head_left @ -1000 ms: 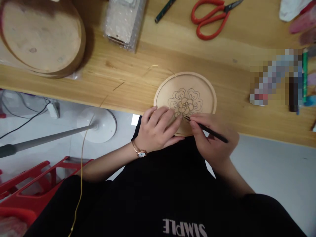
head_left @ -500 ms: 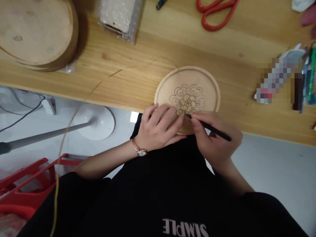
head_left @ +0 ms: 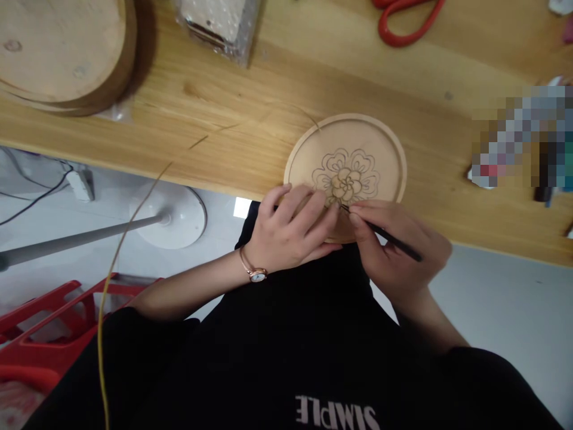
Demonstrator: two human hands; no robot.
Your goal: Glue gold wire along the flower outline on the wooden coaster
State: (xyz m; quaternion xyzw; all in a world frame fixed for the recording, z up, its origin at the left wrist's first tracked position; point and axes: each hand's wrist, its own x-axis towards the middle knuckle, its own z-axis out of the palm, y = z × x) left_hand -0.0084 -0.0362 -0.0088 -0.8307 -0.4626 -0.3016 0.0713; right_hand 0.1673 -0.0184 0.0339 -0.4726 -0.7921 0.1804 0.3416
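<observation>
A round, light wooden tray with a raised rim sits at the table's near edge, partly overhanging it. A flower drawing covers its middle, with gold-toned lines on the inner petals. My left hand grips the tray's lower left side, fingers over the face and thumb at the near edge. In my right hand is a slim black tool that looks like tweezers, its tip beside my left index fingertip at the lower petals. My fingers hide that spot. A thin yellow wire arcs across the left side.
On the wooden table lie a round wooden box, a bubble-wrapped item, red-handled scissors and a blurred-out tube. Below left are a red plastic stool and a white round stand base.
The view has shifted slightly, so the tray appears a little further right and the table items higher. Both hands keep their hold, the tool tip staying near the lower petals.
</observation>
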